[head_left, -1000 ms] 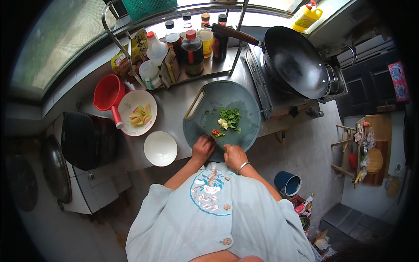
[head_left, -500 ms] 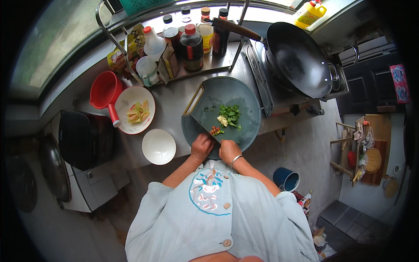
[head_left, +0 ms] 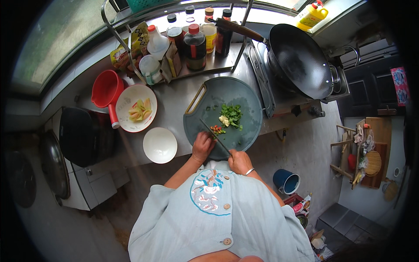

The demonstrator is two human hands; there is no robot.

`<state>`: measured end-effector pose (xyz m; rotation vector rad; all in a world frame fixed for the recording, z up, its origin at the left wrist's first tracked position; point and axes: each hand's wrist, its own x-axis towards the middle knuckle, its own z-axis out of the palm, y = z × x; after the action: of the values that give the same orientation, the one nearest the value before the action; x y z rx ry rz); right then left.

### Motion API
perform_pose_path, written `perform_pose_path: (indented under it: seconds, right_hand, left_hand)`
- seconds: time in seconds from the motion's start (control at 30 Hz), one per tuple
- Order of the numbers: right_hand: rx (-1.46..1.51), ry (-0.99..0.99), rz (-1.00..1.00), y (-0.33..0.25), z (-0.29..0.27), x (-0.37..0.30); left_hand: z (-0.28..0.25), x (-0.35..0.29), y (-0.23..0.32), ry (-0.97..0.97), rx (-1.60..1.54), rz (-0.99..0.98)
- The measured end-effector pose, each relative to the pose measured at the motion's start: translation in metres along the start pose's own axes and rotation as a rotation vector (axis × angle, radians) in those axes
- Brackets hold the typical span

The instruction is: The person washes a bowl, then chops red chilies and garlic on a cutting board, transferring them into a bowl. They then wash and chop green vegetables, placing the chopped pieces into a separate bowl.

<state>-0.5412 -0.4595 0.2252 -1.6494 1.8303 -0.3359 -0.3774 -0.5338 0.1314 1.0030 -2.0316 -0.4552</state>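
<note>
My right hand (head_left: 240,162), with a bracelet on its wrist, is closed round the handle of a kitchen knife (head_left: 217,137). The blade slants up and left across the round green-grey cutting board (head_left: 251,107), seen nearly edge-on. Just left of the blade, my left hand (head_left: 203,147) rests on the board with its fingers curled down; whatever they press on is hidden. Chopped red and green chili pieces (head_left: 218,129) lie beside the blade, on its right side. Farther up the board sit chopped green leaves (head_left: 232,114) and pale garlic pieces (head_left: 224,121).
Left of the board stand an empty white bowl (head_left: 160,146), a plate (head_left: 131,97) of pale cut vegetable pieces (head_left: 140,111) and a red ladle (head_left: 107,89). Sauce bottles (head_left: 194,48) fill a rack behind. A black wok (head_left: 299,61) sits on the stove at right.
My right hand has moved right and slightly down with the knife, whose blade has swung away from my left hand and turned more edge-on. My left hand stays nearly in place.
</note>
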Motion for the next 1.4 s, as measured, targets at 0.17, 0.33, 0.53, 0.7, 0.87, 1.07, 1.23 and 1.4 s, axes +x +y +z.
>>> perform_pose_path:
  seconds: [0.17, 0.33, 0.53, 0.7, 0.87, 1.07, 1.23, 1.4]
  right_hand:
    - [0.003, -0.065, -0.006, 0.004, -0.002, 0.003]
    - [-0.057, -0.139, 0.049, -0.001, -0.002, 0.027]
    - [-0.101, -0.217, 0.033, -0.008, -0.016, 0.035]
    - [-0.109, -0.208, 0.071, -0.005, -0.011, 0.034]
    - [-0.114, -0.21, 0.083, -0.007, -0.01, 0.035]
    - [-0.088, -0.16, 0.081, -0.003, -0.003, 0.03]
    - [-0.085, -0.157, 0.106, -0.007, -0.003, 0.028]
    - [-0.103, -0.167, 0.14, -0.016, -0.004, 0.026]
  left_hand:
    - [0.0, 0.001, 0.0, 0.01, 0.018, 0.028]
    - [-0.001, 0.003, -0.002, -0.031, 0.001, 0.018]
    - [-0.006, 0.001, -0.004, -0.098, -0.055, 0.021]
    - [-0.007, 0.003, -0.002, -0.107, -0.019, 0.02]
    - [-0.01, 0.004, -0.001, -0.1, -0.084, -0.028]
    - [-0.024, 0.007, 0.005, -0.054, -0.081, -0.067]
    - [-0.015, 0.0, 0.001, -0.076, -0.059, -0.07]
    - [-0.009, -0.003, -0.001, -0.083, -0.04, -0.042]
